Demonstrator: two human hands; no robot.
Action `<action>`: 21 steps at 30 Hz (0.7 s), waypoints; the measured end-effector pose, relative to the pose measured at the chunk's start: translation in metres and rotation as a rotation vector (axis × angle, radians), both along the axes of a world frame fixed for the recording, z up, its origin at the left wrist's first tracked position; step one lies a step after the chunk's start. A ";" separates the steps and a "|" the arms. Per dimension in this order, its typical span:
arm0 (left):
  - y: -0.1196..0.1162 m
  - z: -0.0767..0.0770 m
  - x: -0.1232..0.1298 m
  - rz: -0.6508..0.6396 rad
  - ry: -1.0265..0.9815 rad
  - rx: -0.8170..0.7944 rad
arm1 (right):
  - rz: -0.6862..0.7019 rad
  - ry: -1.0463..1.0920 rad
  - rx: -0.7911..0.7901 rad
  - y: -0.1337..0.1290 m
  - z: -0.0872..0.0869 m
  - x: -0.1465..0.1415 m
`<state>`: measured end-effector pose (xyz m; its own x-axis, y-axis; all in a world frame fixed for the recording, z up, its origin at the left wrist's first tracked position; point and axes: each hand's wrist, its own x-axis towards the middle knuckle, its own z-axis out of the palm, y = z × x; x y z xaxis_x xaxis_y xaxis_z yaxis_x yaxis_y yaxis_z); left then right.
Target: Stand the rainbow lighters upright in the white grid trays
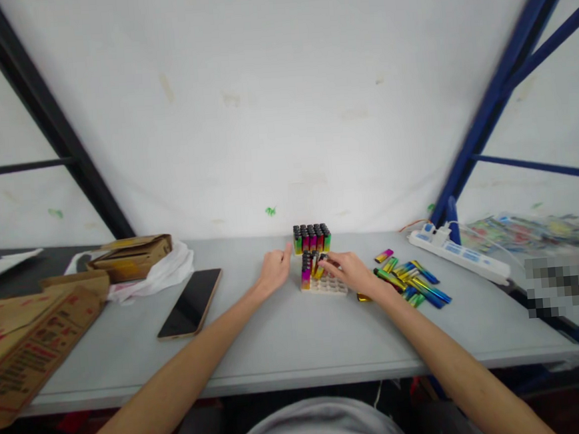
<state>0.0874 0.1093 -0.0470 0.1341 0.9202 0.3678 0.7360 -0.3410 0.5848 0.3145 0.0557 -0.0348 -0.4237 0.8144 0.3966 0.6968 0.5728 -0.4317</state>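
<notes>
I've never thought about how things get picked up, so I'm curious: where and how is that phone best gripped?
Probably by both long edges near the middle, from above, fingers spanning its width: the phone lies flat on the table, dark screen up, a thin slab with little room underneath, and both edges look uncovered.

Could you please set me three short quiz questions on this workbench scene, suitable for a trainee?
1. True or false: the flat, black-screened phone lies to the right of the pale, holed tray.
2. Which hand holds a slim, gold-coloured lighter over the tray?
3. Fill in "left" or "right": the long, white plastic power strip lies to the ___ of the loose, shiny, multicoloured pieces.

Key: 1. false; 2. the right hand; 3. right.
</notes>
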 end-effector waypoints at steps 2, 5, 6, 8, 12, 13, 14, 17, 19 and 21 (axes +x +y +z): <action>-0.002 0.002 -0.001 -0.018 -0.004 -0.003 | 0.037 -0.035 -0.025 -0.001 0.002 0.000; -0.004 0.004 -0.001 -0.057 -0.019 -0.009 | 0.067 -0.112 -0.029 -0.003 0.002 -0.003; -0.004 0.004 0.000 -0.067 -0.021 -0.012 | 0.063 -0.144 -0.013 -0.003 0.002 -0.005; -0.004 0.004 0.001 -0.081 -0.011 -0.020 | 0.034 -0.203 0.031 -0.003 0.001 -0.010; -0.003 0.000 0.002 -0.140 0.010 -0.015 | -0.042 -0.286 0.061 -0.002 0.001 -0.014; -0.002 -0.001 0.001 -0.162 0.008 -0.007 | -0.039 -0.283 0.046 -0.002 0.002 -0.012; -0.001 -0.002 0.000 -0.182 0.005 0.002 | -0.031 -0.265 0.028 -0.002 0.004 -0.009; 0.001 -0.002 -0.003 -0.202 -0.003 0.023 | -0.074 -0.174 0.024 0.001 0.012 0.016; 0.003 -0.001 -0.006 -0.159 -0.027 0.034 | -0.206 -0.161 0.058 0.004 0.018 0.043; 0.004 0.001 -0.010 -0.121 -0.071 0.035 | -0.314 -0.201 0.018 0.007 0.022 0.074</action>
<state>0.0775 0.1130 -0.0465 0.2160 0.8852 0.4121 0.6453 -0.4461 0.6201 0.3882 0.0624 -0.0128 -0.2253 0.9106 0.3465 0.9094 0.3242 -0.2604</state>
